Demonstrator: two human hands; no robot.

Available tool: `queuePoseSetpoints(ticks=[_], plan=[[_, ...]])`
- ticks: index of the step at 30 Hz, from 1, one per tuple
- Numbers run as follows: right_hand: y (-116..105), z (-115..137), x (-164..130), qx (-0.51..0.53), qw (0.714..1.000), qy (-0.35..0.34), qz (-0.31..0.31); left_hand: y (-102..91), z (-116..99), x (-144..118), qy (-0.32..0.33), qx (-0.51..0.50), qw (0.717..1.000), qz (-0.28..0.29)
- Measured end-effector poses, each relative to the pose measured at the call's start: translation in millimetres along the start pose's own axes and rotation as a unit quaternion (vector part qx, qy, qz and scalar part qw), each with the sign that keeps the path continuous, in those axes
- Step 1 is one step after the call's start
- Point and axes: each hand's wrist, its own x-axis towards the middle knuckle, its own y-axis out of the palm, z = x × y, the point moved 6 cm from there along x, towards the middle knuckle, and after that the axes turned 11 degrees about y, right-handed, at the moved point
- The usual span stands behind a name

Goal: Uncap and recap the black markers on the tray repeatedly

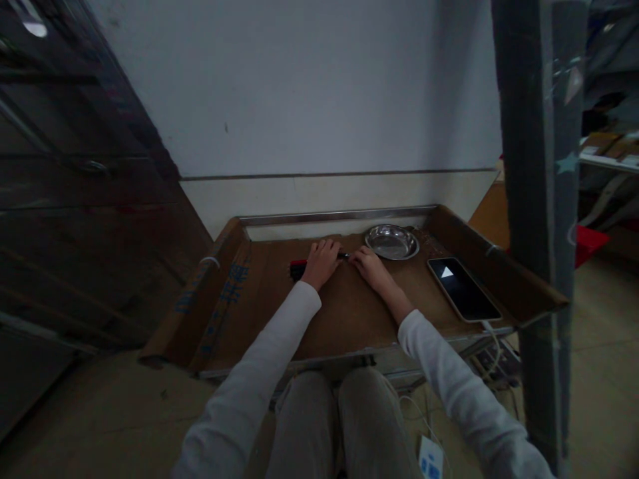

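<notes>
Left hand point(320, 263) is gripping a red-and-black tool point(298, 267) on the worktop point(349, 313). Right hand point(368, 264) is pinching its dark tip (detail too dim). Steel dish point(392, 241) is sitting empty nearby.

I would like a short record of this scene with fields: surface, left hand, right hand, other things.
surface: cardboard sheet with raised side flaps, laid on a low table
left hand: left hand rests on a red and black tool
right hand: right hand touches the tool's dark tip; grip unclear
other things: round metal dish at the back; smartphone with lit screen on the right, cable attached
</notes>
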Motion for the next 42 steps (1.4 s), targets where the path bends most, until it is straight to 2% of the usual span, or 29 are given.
queuePoseSetpoints(ticks=[6, 11, 21, 25, 29, 32, 34, 39, 42], plan=[[5, -2, 2, -0.015, 1.000, 0.022, -0.009, 3.7, 6, 3, -0.006, 0.003, 1.000, 0.017], [8, -3, 2, 0.003, 1.000, 0.030, -0.003, 3.1, 9, -3, -0.039, 0.003, 0.999, 0.003], [-7, 7, -4, 0.026, 0.999, 0.021, -0.034, -10.9, 7, -13, -0.071, -0.023, 0.996, -0.042], [-6, 14, -8, -0.006, 1.000, 0.002, -0.013, -27.1, 14, -32, -0.096, -0.025, 0.994, -0.055], [-5, 18, -8, -0.025, 1.000, -0.001, -0.004, -38.4, 29, -68, -0.125, -0.044, 0.990, -0.038], [-2, 21, -8, -0.041, 0.999, -0.006, 0.013, -40.7, 34, -93, -0.114, -0.076, 0.991, -0.005], [0, 23, -8, -0.056, 0.998, -0.009, 0.021, -43.0, 34, -103, -0.104, -0.103, 0.989, -0.002], [-1, 21, -9, -0.055, 0.998, -0.006, 0.005, -44.8, 28, -109, -0.108, -0.173, 0.979, -0.012], [-4, 20, -6, 0.032, 0.999, 0.014, -0.010, -42.0, 24, -104, -0.121, -0.211, 0.970, -0.024]])
